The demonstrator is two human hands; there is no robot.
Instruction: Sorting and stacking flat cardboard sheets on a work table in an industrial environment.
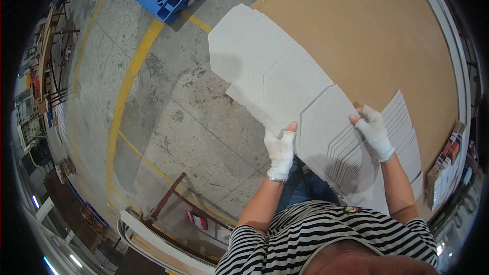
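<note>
Nearest the striped shirt [316, 234], a fan of overlapping pale grey cardboard sheets [254, 51] is held slantwise across the left edge of the brown surface [377, 25], its far end jutting past that edge above the concrete floor [204, 107]. The fan's left side is gripped by the left hand [280, 147], in a white fingerless glove [277, 162]: its thumb is laid on top, and its fingers are hidden beneath, so how they are spread cannot be told. The opposite side is pinched by the right hand [374, 131], similarly gloved, with thumb and fingers closed on the margin. By this two-sided hold, the loose layers are probably kept from sliding apart and the overhang from drooping; how much weight is borne by the surface cannot be told. Toward the surface's right edge, further stepped sheets [402, 125] are laid, perhaps staggered so that each can be reached singly. Farther off, a blue pallet [153, 1] is set beyond the surface's left edge, near a painted yellow line [130, 74]
</note>
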